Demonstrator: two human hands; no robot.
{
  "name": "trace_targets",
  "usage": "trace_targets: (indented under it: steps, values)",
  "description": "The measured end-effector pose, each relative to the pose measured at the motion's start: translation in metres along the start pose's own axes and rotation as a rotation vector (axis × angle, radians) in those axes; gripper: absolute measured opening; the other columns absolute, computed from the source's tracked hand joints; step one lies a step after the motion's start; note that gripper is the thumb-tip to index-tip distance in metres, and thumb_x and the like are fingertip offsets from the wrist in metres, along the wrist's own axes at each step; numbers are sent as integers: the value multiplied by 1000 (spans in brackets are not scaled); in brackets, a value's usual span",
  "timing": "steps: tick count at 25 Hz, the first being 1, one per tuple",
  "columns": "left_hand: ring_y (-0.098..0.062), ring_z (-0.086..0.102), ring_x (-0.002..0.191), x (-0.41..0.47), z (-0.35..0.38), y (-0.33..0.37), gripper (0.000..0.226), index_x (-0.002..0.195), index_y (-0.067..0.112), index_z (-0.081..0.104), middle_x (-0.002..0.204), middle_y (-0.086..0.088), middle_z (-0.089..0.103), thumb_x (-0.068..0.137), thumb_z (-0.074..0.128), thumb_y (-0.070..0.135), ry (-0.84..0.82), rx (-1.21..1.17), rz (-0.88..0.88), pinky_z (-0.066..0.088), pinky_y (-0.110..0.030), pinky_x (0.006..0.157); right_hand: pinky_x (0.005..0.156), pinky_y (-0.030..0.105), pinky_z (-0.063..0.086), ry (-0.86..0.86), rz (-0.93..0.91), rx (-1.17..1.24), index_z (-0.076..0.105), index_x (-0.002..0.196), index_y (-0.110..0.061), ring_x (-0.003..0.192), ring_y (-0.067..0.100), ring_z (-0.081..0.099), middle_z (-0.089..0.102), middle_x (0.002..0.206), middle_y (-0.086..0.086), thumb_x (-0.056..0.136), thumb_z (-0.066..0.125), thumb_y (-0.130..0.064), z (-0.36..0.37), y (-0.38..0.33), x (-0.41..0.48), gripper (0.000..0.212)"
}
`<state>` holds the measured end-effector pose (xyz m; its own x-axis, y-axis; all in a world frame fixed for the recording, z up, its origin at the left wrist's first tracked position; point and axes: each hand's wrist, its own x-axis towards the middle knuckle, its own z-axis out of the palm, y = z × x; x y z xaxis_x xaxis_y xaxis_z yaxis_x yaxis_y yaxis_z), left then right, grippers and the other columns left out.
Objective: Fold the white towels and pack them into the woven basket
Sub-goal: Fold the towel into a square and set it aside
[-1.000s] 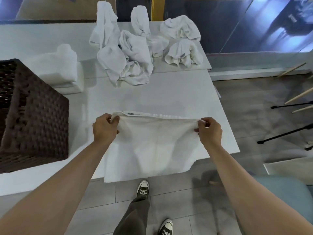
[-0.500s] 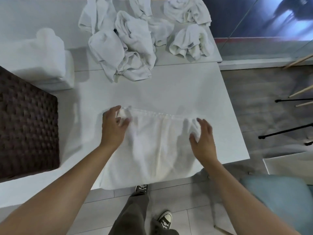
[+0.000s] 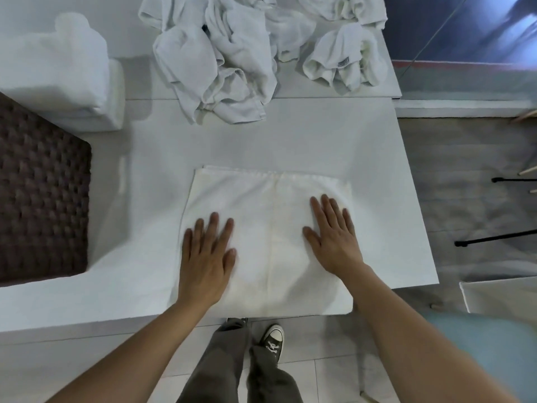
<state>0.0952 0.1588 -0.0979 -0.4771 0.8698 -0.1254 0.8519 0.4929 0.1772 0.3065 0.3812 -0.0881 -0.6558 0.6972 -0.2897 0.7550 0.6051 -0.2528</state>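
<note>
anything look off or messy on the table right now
Nothing spilled or damaged. The towel lies flat and square under the left hand and right hand, its near edge at the front edge of the table. The crumpled towels behind it are simply unfolded.

Place: plain indoor workroom; office or studio, cannot tell.
Signs: white worktop (image 3: 319,135), tiled floor (image 3: 87,362), glass wall (image 3: 465,27), black stand legs (image 3: 494,235).

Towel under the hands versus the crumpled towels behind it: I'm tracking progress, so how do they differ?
The towel under the hands lies flat, a neat rectangle; the crumpled towels are bunched in heaps. The left hand and right hand press that towel; nobody touches the crumpled towels. Both are white and lie on the table.
</note>
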Motion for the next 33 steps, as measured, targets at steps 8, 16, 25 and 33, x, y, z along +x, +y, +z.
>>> trace_targets:
  steps: [8, 16, 25, 33]
  values:
    - [-34, 7, 154, 40, 18, 13, 62, 160, 27, 14, 168, -7, 7, 102, 30, 42, 118, 33, -137, 6, -52, 124, 127, 45, 6, 236, -154, -81, 9, 163, -28, 157, 15, 3, 10, 170, 0, 105, 29, -52, 6, 22, 71, 66]
    - [-36, 25, 149, -7, 3, 13, 53, 154, 16, 35, 162, -14, 26, 104, 33, 34, 211, -87, -152, 19, -53, 121, 121, 47, 25, 490, -135, 42, 43, 151, -14, 147, 26, 37, 44, 155, 8, 99, 55, -24, 8, 2, 3, 55]
    - [-35, 35, 144, -125, 25, 35, 69, 152, 22, 42, 157, -12, 36, 85, 61, 20, 112, 15, -60, 25, -53, 118, 124, 55, 18, 317, -126, 95, 46, 150, -18, 154, 18, 24, 37, 161, 0, 94, 61, -36, 61, 16, -146, 61]
    - [-30, 57, 94, -113, 20, 69, 36, 119, 26, 69, 100, -1, 60, 87, 53, 28, 190, -88, 46, 44, -46, 91, 125, 56, 12, 296, -137, 9, 33, 158, -26, 153, 29, 24, 33, 163, 8, 80, 66, -12, 30, -6, -118, 85]
